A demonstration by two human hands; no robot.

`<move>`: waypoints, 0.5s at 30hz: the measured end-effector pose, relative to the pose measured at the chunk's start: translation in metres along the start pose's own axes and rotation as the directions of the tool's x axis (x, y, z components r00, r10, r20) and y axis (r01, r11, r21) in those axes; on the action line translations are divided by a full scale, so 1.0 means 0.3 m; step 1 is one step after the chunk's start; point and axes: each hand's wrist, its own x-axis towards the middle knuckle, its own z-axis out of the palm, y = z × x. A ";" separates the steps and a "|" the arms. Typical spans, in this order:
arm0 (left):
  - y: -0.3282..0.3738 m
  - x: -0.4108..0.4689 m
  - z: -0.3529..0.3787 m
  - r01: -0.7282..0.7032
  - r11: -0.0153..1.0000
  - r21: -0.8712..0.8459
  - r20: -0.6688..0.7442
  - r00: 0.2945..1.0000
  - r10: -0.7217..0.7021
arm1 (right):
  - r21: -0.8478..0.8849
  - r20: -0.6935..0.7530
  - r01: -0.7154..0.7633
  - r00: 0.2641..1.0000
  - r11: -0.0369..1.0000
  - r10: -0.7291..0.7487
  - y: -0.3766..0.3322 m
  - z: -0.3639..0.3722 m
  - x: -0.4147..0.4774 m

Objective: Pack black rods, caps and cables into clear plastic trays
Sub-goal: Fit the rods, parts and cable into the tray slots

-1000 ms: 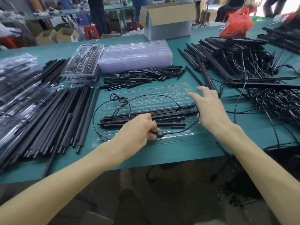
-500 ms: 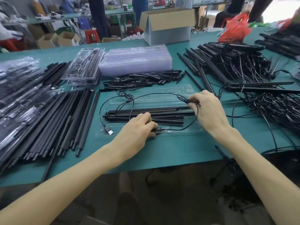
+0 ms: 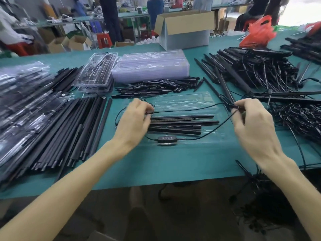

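the fingers (image 3: pixel 147 109) of your left hand (image 3: pixel 133 119) are curled in and pinching the thin black cable (image 3: pixel 187 110) over the left end of the tray (image 3: pixel 191 100). your right hand (image 3: pixel 251 126) pinches the same cable just past the tray's right end. between the two pinches it runs as one long, slightly sagging line above the rods (image 3: pixel 182 121), and a second strand drops from your right hand back to the controller (image 3: pixel 166 137).

half a second ago your left hand was low on the near edge, covering that controller. it has since let go and come up to the cable's far run, so the controller now lies bare in the near channel. a second ago your right hand was spread open and reaching, and the cable lay in loose loops across the tray. those loops are now mostly drawn out, with one curl left behind your left hand.

i judge this as the cable being straightened for folding. the rods and controller look seated, and the cable is the last piece of this tray.

around you on the tabletop (image 3: pixel 173 162) the supplies lie much as before: short black pieces (image 3: pixel 156 86) behind the tray, the stack of empty trays (image 3: pixel 151 66) beyond them, loose rods (image 3: pixel 69 127) to the left and the tangle of cables (image 3: pixel 295 119) to the right.
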 end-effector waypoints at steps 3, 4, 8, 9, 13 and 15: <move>-0.089 0.089 -0.009 0.213 0.968 0.134 0.110 0.967 -0.228 | -0.014 0.013 0.019 1.000 1.000 -0.019 -0.010 -0.025 -0.031; -0.110 0.108 -0.011 0.260 0.952 0.164 0.176 0.942 -0.287 | -0.014 0.021 0.026 0.999 1.000 -0.026 -0.012 -0.031 -0.041; -0.131 0.138 -0.016 0.244 0.958 0.148 0.249 0.929 -0.275 | -0.032 0.062 0.034 0.998 0.999 -0.032 -0.010 -0.048 -0.062; -0.125 0.141 -0.015 0.210 0.966 0.148 0.248 0.938 -0.242 | -0.035 0.078 0.024 0.997 0.999 -0.022 -0.009 -0.050 -0.065; -0.090 0.139 0.008 0.123 0.981 0.152 0.223 0.962 -0.155 | -0.043 0.124 -0.001 0.992 0.999 0.006 -0.009 -0.050 -0.074; -0.074 0.135 0.025 0.115 0.980 0.164 0.220 0.964 -0.151 | -0.024 0.130 -0.003 0.992 1.000 0.006 -0.017 -0.050 -0.079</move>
